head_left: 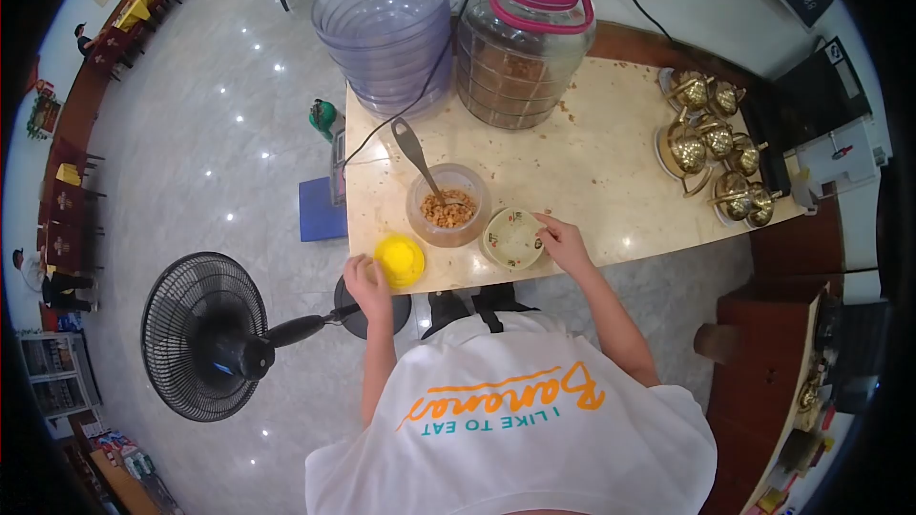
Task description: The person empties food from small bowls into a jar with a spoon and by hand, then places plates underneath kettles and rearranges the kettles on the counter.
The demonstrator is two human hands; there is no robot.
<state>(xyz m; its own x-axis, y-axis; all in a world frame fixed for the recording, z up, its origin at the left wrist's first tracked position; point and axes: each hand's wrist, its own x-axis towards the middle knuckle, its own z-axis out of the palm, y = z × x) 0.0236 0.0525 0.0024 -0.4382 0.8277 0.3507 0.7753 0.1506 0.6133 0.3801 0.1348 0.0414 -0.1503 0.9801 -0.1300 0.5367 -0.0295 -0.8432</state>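
My left hand (370, 286) is at the left rim of a small round yellow dish (400, 260), fingers curled against its edge near the table's front corner. With my right hand (565, 244), I grip the right rim of a small pale patterned bowl (513, 236); it seems to sit on another bowl. Between and behind these two stands a clear plastic tub (482, 193) of brown crumbly bits (447, 216). A grey-handled spoon (412, 146) leans in it, handle up to the back left.
Behind the tub are stacked clear bluish buckets (384, 24) and a big jar (523, 67) with a pink lid. Several golden teapots (687, 148) stand at the right. A black cable (420, 91) crosses the table's left side. A fan (205, 336) stands left.
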